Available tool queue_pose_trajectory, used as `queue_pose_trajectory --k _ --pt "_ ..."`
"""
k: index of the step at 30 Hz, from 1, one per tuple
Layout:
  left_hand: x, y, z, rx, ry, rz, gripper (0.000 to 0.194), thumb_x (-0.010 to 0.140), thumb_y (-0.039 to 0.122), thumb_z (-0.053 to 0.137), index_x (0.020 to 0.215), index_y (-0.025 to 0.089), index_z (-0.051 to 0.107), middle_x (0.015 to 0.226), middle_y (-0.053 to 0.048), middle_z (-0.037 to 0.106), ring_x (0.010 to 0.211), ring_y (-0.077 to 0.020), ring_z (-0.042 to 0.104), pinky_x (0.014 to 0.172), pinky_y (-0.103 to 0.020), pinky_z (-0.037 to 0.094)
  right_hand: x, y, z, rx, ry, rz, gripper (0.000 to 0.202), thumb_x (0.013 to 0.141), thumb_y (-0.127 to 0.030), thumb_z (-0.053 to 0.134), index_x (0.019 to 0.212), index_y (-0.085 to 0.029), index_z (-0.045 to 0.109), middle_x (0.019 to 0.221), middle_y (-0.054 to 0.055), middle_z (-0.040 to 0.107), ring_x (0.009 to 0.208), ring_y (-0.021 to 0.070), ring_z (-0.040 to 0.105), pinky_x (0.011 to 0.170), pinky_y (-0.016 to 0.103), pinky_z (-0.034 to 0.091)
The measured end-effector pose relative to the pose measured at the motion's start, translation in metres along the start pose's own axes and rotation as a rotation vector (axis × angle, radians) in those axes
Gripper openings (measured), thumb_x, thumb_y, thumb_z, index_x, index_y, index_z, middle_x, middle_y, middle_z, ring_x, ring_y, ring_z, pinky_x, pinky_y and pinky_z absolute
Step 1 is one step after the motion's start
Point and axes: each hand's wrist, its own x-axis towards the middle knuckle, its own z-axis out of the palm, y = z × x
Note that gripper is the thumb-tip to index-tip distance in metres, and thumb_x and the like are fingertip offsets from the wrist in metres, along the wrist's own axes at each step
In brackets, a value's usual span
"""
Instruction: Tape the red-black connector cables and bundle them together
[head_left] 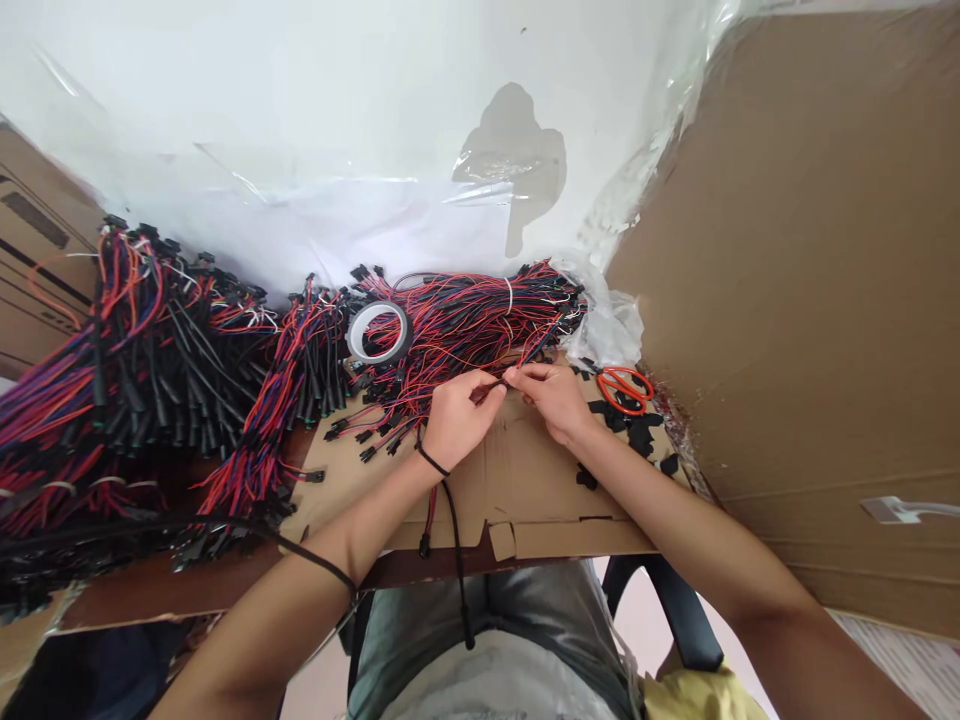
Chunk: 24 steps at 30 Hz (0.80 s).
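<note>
My left hand [461, 412] and my right hand [551, 397] meet over the cardboard sheet [487, 470], their fingertips nearly touching. Both pinch a thin dark wire between them; its details are too small to tell. Below my left wrist hang a black cable [455, 545] and a red and black wire with a black connector [425, 545]. Just behind my hands lies a tied bundle of red and black wires [465, 310]. A roll of black tape [379, 332] rests on that bundle's left part.
Orange-handled scissors [626, 390] lie right of my hands, beside black scraps [641, 435]. Large wire bundles [142, 350] fill the left. A crumpled plastic bag [611, 325] sits behind the scissors. A cardboard wall [810, 280] stands at the right.
</note>
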Motion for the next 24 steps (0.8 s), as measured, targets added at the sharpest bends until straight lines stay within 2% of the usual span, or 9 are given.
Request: queue_pose_trajectory --k 3,7,13,16,18,20,22,24 --pt "0.001 0.005 -0.001 -0.259 -0.030 -0.219 0.015 0.078 0.028 0.062 0.070 0.015 0.063 0.058 0.001 0.062 0.050 -0.0103 0.058 0.053 -0.021 0.048 0.001 0.001 -0.001 0.006 -0.027 -0.027 0.035 0.056 -0.048 0.077 0.060 -0.015 0.066 0.051 -0.005 0.048 0.051 0.0063 0.032 0.052 0.025 0.028" --pt "0.004 0.014 -0.005 -0.625 -0.065 -0.513 0.012 0.075 0.018 0.064 0.065 0.012 0.062 0.056 0.000 0.061 0.045 -0.0076 0.054 0.045 -0.018 0.047 0.002 0.002 -0.002 0.039 -0.107 -0.101 0.034 0.058 -0.048 0.077 0.063 -0.016 0.068 0.058 -0.003 0.055 0.055 0.0076 0.040 0.057 0.025 0.035" --pt "0.014 0.015 -0.016 -1.045 -0.325 -0.993 0.024 0.087 0.011 0.048 0.067 0.009 0.061 0.052 -0.002 0.056 0.038 -0.0035 0.048 0.036 -0.010 0.041 0.002 0.005 -0.003 0.064 -0.205 -0.217 0.033 0.063 -0.049 0.076 0.063 -0.017 0.067 0.064 -0.001 0.061 0.061 0.0096 0.048 0.064 0.026 0.042" --pt "0.017 0.012 -0.018 -1.208 -0.463 -1.142 0.031 0.091 0.011 0.039 0.066 0.008 0.058 0.052 -0.001 0.052 0.037 -0.0019 0.044 0.033 -0.006 0.036 0.002 0.006 -0.004 0.065 -0.244 -0.263 0.034 0.066 -0.049 0.075 0.059 -0.017 0.066 0.065 -0.001 0.062 0.062 0.0101 0.051 0.066 0.027 0.043" --pt "0.018 0.011 -0.018 -1.253 -0.546 -1.192 0.035 0.092 0.010 0.034 0.064 0.008 0.055 0.052 -0.001 0.051 0.035 -0.0005 0.040 0.031 -0.004 0.031 0.002 0.006 -0.005 0.054 -0.268 -0.275 0.034 0.067 -0.050 0.075 0.059 -0.017 0.066 0.065 0.000 0.063 0.063 0.0108 0.052 0.067 0.027 0.043" --pt "0.017 0.011 -0.018 -1.227 -0.572 -1.175 0.034 0.092 0.009 0.035 0.064 0.008 0.055 0.053 -0.001 0.051 0.035 -0.0003 0.040 0.029 -0.004 0.028 0.001 0.005 -0.005 0.054 -0.283 -0.263 0.035 0.066 -0.050 0.075 0.059 -0.017 0.066 0.064 0.000 0.062 0.063 0.0111 0.052 0.066 0.027 0.043" --pt "0.014 0.012 -0.017 -1.126 -0.487 -1.047 0.028 0.090 0.009 0.043 0.067 0.008 0.059 0.056 -0.003 0.056 0.039 -0.0021 0.047 0.031 -0.006 0.032 0.001 0.004 -0.005 0.072 -0.279 -0.231 0.035 0.065 -0.051 0.075 0.060 -0.018 0.066 0.064 -0.001 0.061 0.062 0.0108 0.051 0.065 0.027 0.042" --pt "0.012 0.014 -0.016 -0.994 -0.351 -0.860 0.018 0.086 0.010 0.052 0.072 0.009 0.063 0.063 -0.003 0.062 0.048 -0.0062 0.058 0.039 -0.011 0.043 0.000 0.002 -0.004 0.082 -0.251 -0.192 0.035 0.065 -0.051 0.075 0.063 -0.018 0.067 0.063 -0.001 0.059 0.060 0.0102 0.048 0.062 0.026 0.040"
